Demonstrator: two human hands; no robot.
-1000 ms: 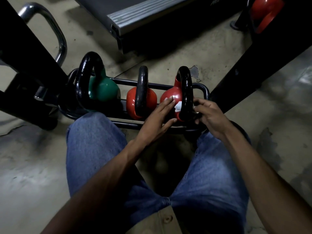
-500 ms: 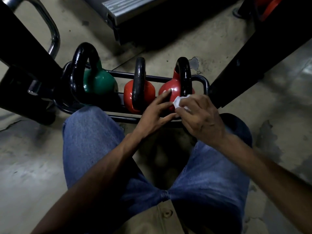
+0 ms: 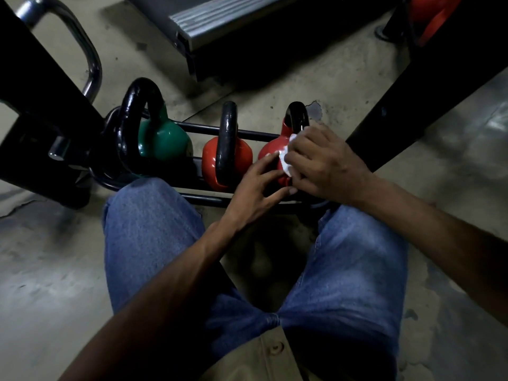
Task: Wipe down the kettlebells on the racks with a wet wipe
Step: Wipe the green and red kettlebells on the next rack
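Three kettlebells with black handles stand in a low black rack (image 3: 247, 136) on the floor: a green kettlebell (image 3: 162, 141) at the left, a red middle kettlebell (image 3: 209, 160), and a red right kettlebell (image 3: 270, 152). My right hand (image 3: 324, 163) lies over the right kettlebell's body and presses a white wet wipe (image 3: 286, 158) against it. My left hand (image 3: 258, 191) rests with spread fingers on the near left side of the same kettlebell, steadying it. Most of that kettlebell's body is hidden under my hands.
I crouch with both knees in blue jeans right at the rack. A black machine frame (image 3: 41, 111) with a chrome bar stands at the left, and a black slanted post (image 3: 406, 100) at the right. A treadmill edge (image 3: 220, 15) lies beyond. More red weights (image 3: 431, 17) sit top right.
My right hand moved from the right kettlebell's handle side onto its body, bringing the wipe across the red surface. My left hand stayed on the kettlebell.
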